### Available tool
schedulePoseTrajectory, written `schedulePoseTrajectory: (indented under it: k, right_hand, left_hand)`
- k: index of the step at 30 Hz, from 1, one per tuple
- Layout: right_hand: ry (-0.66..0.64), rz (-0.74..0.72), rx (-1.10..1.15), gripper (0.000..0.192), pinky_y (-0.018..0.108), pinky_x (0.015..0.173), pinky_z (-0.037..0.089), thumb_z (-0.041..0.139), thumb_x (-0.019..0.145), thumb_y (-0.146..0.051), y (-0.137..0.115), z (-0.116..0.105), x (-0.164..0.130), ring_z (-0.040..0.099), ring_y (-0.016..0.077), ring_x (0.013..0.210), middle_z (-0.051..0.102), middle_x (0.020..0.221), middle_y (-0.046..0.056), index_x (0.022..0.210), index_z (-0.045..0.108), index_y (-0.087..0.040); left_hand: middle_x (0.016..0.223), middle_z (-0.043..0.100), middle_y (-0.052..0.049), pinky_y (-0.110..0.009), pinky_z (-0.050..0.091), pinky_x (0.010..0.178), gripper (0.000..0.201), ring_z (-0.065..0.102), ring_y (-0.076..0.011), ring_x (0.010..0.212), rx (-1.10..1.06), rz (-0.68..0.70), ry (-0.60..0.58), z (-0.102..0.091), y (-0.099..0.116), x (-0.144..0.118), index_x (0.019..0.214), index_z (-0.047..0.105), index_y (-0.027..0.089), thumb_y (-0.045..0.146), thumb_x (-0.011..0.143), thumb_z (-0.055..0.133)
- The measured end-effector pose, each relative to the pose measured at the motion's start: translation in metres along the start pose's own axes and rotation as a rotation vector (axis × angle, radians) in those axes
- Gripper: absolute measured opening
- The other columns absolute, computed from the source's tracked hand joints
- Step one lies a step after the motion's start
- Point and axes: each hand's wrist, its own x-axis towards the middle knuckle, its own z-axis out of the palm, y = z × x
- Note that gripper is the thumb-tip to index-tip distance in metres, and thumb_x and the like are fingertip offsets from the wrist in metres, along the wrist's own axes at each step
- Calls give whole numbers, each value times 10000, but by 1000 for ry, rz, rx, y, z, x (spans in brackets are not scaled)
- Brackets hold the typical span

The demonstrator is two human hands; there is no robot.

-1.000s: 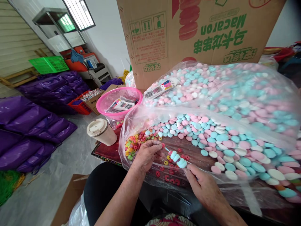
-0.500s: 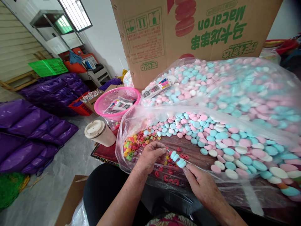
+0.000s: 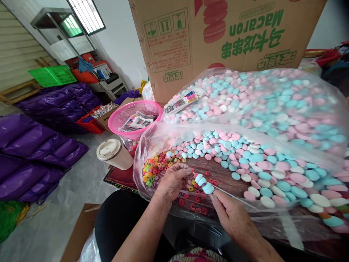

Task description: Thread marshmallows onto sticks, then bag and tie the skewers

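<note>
My right hand (image 3: 233, 213) is closed around a thin white candy skewer (image 3: 234, 197) that slants up to the left. Light blue candy discs (image 3: 205, 184) are threaded on it, with a dark ring between some of them. At the skewer's upper end, the thumb and fingers of my left hand (image 3: 174, 180) pinch a small red candy ring (image 3: 192, 170). Loose red candy rings (image 3: 196, 199) lie on the dark wooden surface just below the hands. A pile of mixed coloured rings (image 3: 155, 168) is left of my left hand.
Pink, white and blue candy discs (image 3: 272, 171) spread to the right, partly under a clear plastic bag (image 3: 245, 127). Behind stands a cardboard box (image 3: 174, 40). To the left are a pink basket (image 3: 111, 125) holding packets, a lidded cup (image 3: 122, 158) and purple bundles (image 3: 32, 153).
Both hands keep nearly the same pose. The skewer and my right hand have shifted slightly left, and the red ring by my left fingertips shows more clearly.
</note>
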Motion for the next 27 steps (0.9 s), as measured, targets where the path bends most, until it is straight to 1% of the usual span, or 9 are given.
schedulePoseTrajectory:
  k: [3,5,10,13,16,20,22,24,27]
  right_hand:
    - [14,-14,7,297,235,499,341,343,924,-298,-1,1,-1,490,130,487,552,550,-14,686,495,-205]
    - [11,8,19,303,235,499,350,344,922,-306,-2,2,-1,489,132,484,559,549,-9,685,502,-203]
    - [3,96,122,319,230,516,387,331,920,-316,-6,0,2,509,137,518,578,576,2,722,549,-195]
    - [56,146,147,340,223,509,387,361,900,-347,0,-17,4,491,129,510,543,544,-10,648,532,-197]
    - [190,281,110,310,224,538,402,449,847,-407,18,-46,3,518,141,564,580,585,-4,661,576,-194]
    - [276,469,62,303,251,596,434,520,775,-465,44,-72,-5,581,182,654,658,663,8,737,651,-195]
    - [234,508,15,312,254,576,425,499,785,-467,50,-72,-9,578,181,634,652,641,3,731,656,-203]
    - [178,510,-66,316,250,562,403,460,818,-442,51,-66,-10,563,173,622,632,627,6,715,642,-206]
    - [123,477,-225,260,252,583,371,449,840,-373,48,-55,-7,547,169,662,622,692,26,753,618,-195]
  left_hand:
    - [517,602,21,-166,400,380,268,498,-64,388,9,-7,4,0,-2,-2,806,635,124,240,600,761]
    - [517,593,14,-161,372,366,265,480,-56,387,27,-33,-22,2,-5,-3,783,653,107,260,599,765]
    - [497,530,42,-159,299,346,287,420,-46,383,27,-42,-24,23,-20,-8,742,640,134,341,595,774]
    - [556,538,37,-164,289,360,312,396,-38,395,174,18,-38,40,-22,-6,782,644,137,387,626,749]
    - [654,579,18,-188,337,427,326,440,-65,457,356,119,-67,55,-23,7,907,652,160,415,705,667]
    - [714,615,-25,-264,414,678,83,570,-184,721,872,393,-149,84,-38,35,738,673,199,265,722,626]
    - [753,602,-39,-288,403,723,11,575,-222,778,1058,448,-166,99,-49,49,670,656,212,203,672,650]
    - [764,584,-49,-296,398,718,51,570,-230,771,1117,452,-148,111,-56,58,623,629,209,174,644,659]
    - [707,567,-42,-292,396,716,93,556,-219,756,1121,453,-136,113,-56,61,578,600,206,168,653,640]
